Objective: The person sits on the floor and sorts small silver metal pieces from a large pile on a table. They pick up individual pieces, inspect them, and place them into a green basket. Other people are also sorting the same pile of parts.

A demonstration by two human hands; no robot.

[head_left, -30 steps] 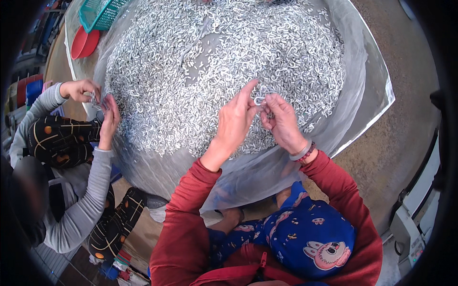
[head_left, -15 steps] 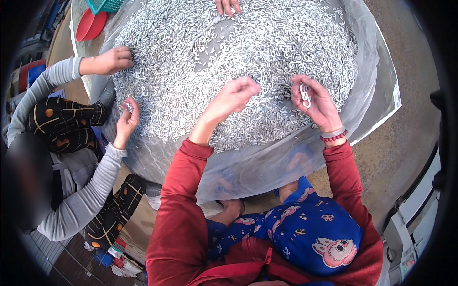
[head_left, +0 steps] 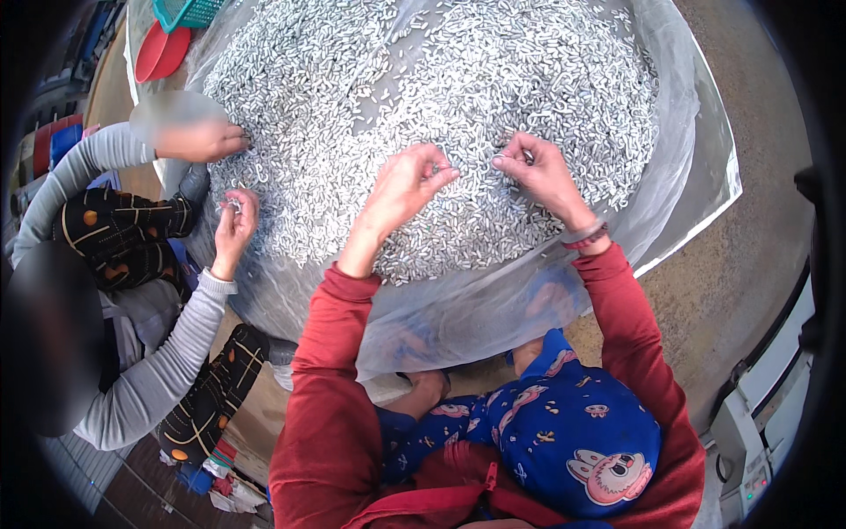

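Note:
A wide heap of small silvery metal hooks (head_left: 493,79), many of them curved, lies in front of me. My left hand (head_left: 401,189) is closed above the near middle of the heap, a small metal piece at its pinched thumb and fingertips. Just to its right, my right hand (head_left: 548,181) is closed too, with metal hooks partly showing among its curled fingers. The fingertips of both hands point toward each other with a short gap between them. My fingers hide the full shape of what they hold.
Clear plastic sheeting (head_left: 458,317) lines the heap's near edge. To my left, a co-worker in grey sleeves has one hand (head_left: 198,141) at the heap and another (head_left: 236,220) holding small pieces. A red bowl (head_left: 161,53) and a green basket (head_left: 187,12) stand at the far left.
My right hand has moved left and turned over from palm-up, where a metal hook showed. My left hand has shifted slightly left. The far hand at the top has left the view.

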